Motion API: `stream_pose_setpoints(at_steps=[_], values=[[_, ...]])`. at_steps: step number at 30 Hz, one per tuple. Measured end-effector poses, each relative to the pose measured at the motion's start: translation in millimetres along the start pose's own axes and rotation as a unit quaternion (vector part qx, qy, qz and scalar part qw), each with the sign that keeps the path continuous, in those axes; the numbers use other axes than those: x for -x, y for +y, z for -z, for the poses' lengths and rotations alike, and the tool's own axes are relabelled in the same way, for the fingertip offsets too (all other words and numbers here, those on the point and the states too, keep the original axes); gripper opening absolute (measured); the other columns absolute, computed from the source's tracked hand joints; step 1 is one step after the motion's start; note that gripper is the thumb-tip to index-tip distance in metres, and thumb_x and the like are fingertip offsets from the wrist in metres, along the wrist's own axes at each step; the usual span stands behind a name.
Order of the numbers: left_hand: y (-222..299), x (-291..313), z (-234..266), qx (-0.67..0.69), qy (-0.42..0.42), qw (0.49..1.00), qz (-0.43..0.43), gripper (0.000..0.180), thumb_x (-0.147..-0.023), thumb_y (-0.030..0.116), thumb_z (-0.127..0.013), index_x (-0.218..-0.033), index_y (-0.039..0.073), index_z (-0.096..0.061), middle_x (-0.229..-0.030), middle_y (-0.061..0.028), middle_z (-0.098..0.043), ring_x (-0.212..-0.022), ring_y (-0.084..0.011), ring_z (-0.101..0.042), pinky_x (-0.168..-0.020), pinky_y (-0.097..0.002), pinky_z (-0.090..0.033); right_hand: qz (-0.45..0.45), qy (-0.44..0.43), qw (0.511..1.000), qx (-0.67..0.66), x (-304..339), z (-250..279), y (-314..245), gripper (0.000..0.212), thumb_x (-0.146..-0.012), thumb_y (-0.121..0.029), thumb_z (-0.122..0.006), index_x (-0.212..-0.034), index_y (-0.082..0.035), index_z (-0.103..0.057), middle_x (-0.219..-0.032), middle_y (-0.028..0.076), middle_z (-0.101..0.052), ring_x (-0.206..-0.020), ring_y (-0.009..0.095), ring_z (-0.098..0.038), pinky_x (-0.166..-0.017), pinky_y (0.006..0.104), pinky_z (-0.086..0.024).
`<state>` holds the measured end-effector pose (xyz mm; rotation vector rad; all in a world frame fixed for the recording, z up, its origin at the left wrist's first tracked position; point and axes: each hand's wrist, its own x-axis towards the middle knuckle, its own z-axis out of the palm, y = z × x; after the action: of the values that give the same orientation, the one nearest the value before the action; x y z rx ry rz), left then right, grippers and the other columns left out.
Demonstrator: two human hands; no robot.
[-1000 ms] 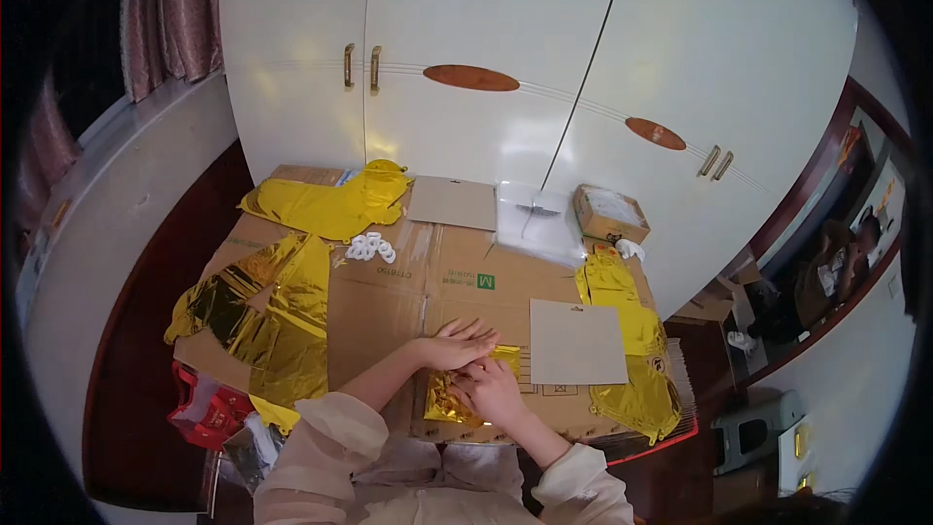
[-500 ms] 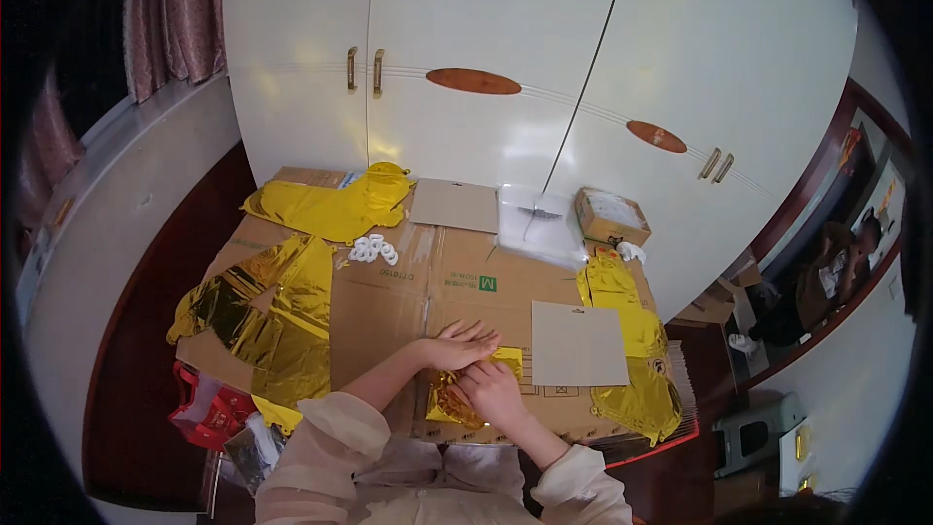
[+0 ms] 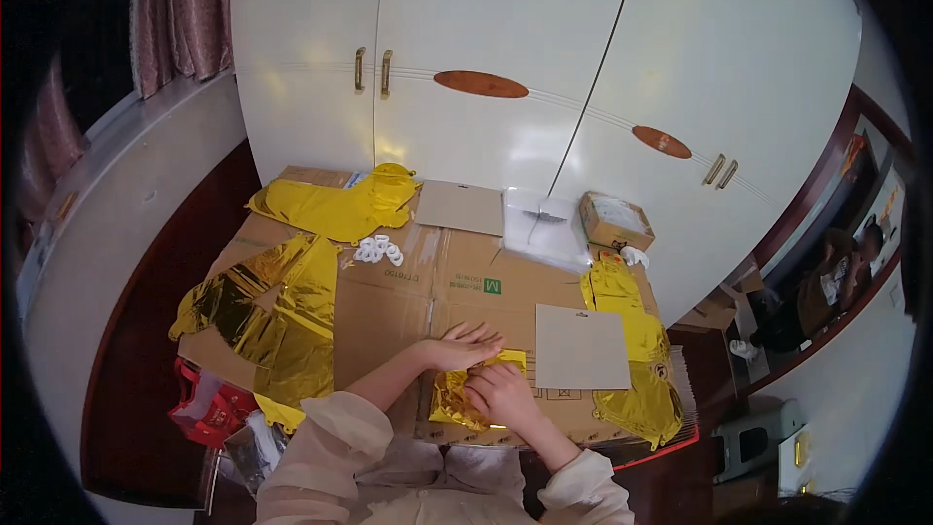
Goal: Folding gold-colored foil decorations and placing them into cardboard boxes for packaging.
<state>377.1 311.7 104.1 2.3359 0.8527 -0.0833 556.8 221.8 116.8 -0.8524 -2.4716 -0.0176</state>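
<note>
Left hand (image 3: pixel 465 345): flat, fingers spread, pressing the gold foil piece (image 3: pixel 457 401).
Right hand (image 3: pixel 498 391): curled, gripping that foil beside the grey card (image 3: pixel 581 347).

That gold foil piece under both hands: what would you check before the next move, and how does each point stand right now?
1. Gold foil piece lies on the cardboard sheet: ok.
2. Left hand rests flat on the foil's upper edge: ok.
3. Right hand is on the foil: ok; whether its fingers pinch it: cannot tell.
4. Foil smooth: not ok, it looks crinkled.
5. Grey card lies just right of the hands, apart from them: ok.
6. Other gold foil sheets at left stay clear of the hands: ok.
</note>
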Motion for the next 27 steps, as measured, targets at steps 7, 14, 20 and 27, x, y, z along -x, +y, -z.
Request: stream_pose_setpoints(at_steps=[7, 14, 20, 27], values=[[1.4, -3.6, -0.3, 0.025, 0.007, 1.0, -0.006, 0.074, -0.101, 0.06, -0.004, -0.157, 0.012, -0.011, -0.164, -0.0046, -0.013, -0.152, -0.0227, -0.002, -0.121, -0.0433, 0.002, -0.217, -0.028, 0.967, -0.134, 11.0, 6.4, 22.2, 0.019, -0.083, -0.017, -0.067, -0.099, -0.006, -0.066, -0.097, 0.011, -0.067, -0.101, 0.029, -0.063, -0.091, 0.0418, -0.048], [1.6, 0.9, 0.7, 0.017, 0.001, 1.0, 0.009, 0.072, -0.102, 0.058, -0.005, -0.157, 0.011, -0.004, -0.164, -0.0111, -0.008, -0.151, -0.0242, 0.002, -0.121, -0.0427, 0.002, -0.035, 0.013, 0.997, -0.07, 2.2, -1.6, 31.2, 0.02, -0.083, -0.012, -0.067, -0.101, -0.004, -0.066, -0.104, 0.014, -0.063, -0.103, 0.034, -0.061, -0.09, 0.0407, -0.05], [8.7, 15.9, -0.1, -0.045, 0.129, 0.99, 0.015, 0.064, -0.103, 0.048, -0.029, -0.153, 0.009, -0.023, -0.157, -0.0163, -0.023, -0.148, -0.0293, -0.012, -0.119, -0.0448, -0.009, -0.071, -0.036, 0.995, -0.067, 9.0, -8.8, 33.7, 0.029, -0.081, -0.009, -0.064, -0.109, -0.003, -0.065, -0.116, 0.012, -0.062, -0.106, 0.03, -0.059, -0.093, 0.0386, -0.049], [44.5, 95.6, -24.4, -0.245, 0.288, 0.925, -0.034, 0.022, -0.083, 0.019, -0.06, -0.103, 0.011, -0.066, -0.099, -0.0033, -0.062, -0.1, -0.0213, -0.059, -0.085, -0.0377, -0.045, -0.057, -0.007, 0.995, -0.085, 9.3, -7.8, 32.6, 0.035, -0.08, -0.005, -0.062, -0.115, -0.002, -0.063, -0.118, 0.013, -0.062, -0.108, 0.031, -0.059, -0.094, 0.0388, -0.049]])
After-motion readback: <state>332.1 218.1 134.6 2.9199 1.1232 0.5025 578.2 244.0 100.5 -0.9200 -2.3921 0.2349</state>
